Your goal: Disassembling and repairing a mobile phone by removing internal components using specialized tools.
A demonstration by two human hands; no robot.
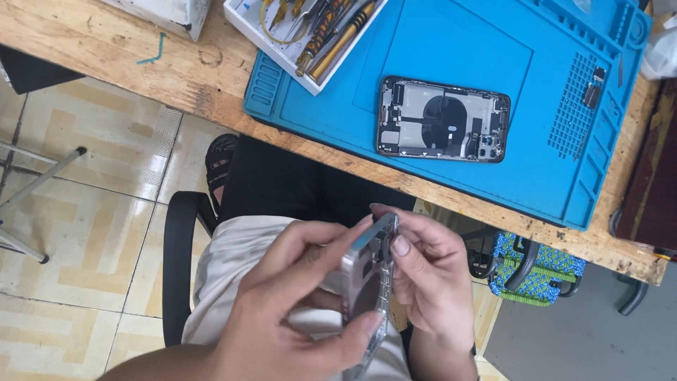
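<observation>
**Both hands on the phone frame, over the lap**

I've got the left hand (282,310) and right hand (430,282) with fingers pinching a bare phone frame (368,282) edge-on, below the surface (106,49). Another opened phone (443,118) lies on the blue mat (550,162).

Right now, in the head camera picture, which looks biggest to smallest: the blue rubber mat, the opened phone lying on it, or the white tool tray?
1. Blue rubber mat, clearly the largest.
2. and 3. Opened phone with its insides showing and white tool tray: unsure, since the picture's top edge cuts off the tray.
</observation>
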